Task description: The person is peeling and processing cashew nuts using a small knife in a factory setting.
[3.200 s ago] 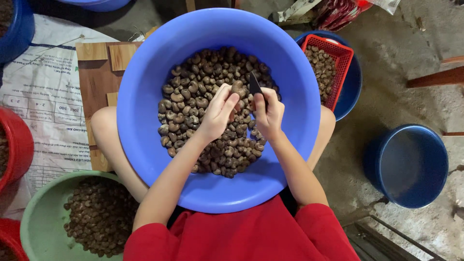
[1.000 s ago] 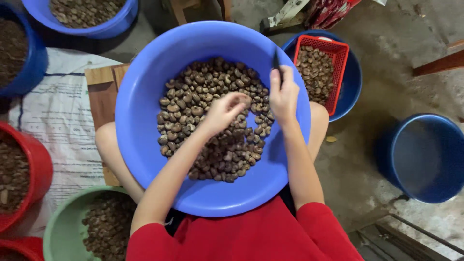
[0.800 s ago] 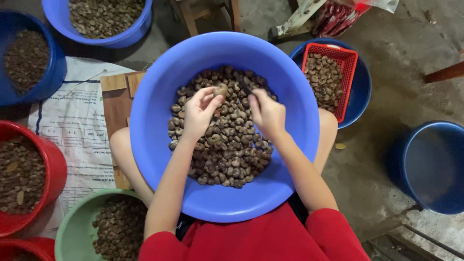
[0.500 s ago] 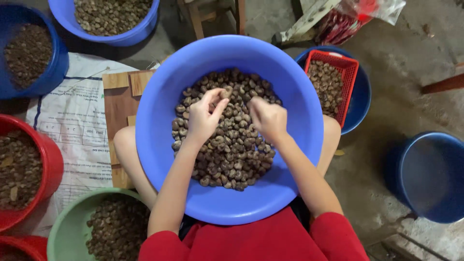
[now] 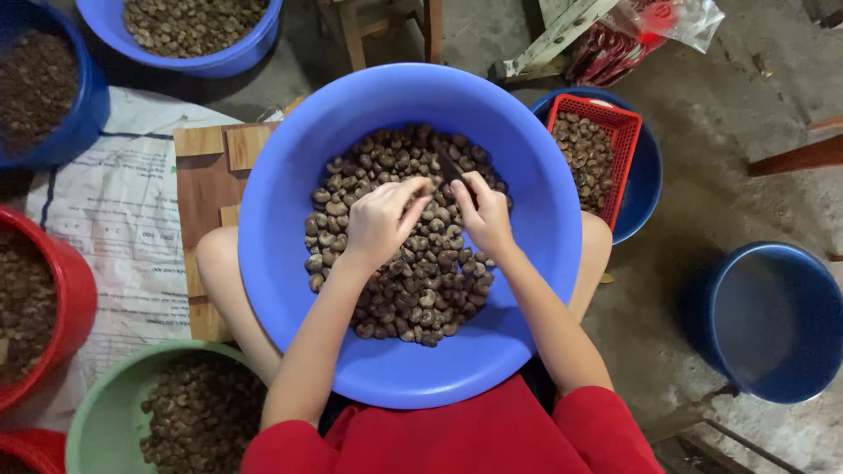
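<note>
A rough concrete floor (image 5: 729, 158) is crowded with tubs around a seated person in a red shirt (image 5: 457, 439). On the person's lap rests a large blue basin (image 5: 281, 263) holding a heap of brown cashew nuts (image 5: 413, 290) piled across its middle and far side. The left hand (image 5: 379, 221) lies on the heap near the basin's centre, fingers curled together around a nut. Just beside it, the right hand (image 5: 481, 219) grips a thin dark tool (image 5: 450, 165), fingers closed on its handle, the blade pointing toward the basin's far rim. A red basket (image 5: 625, 132) of nuts sits in a blue tub past the basin's right rim. A green tub (image 5: 105, 421) of nuts stands at the near left, a red tub (image 5: 75, 307) beside it, and an empty-looking blue bucket (image 5: 773, 325) stands at the right.
</note>
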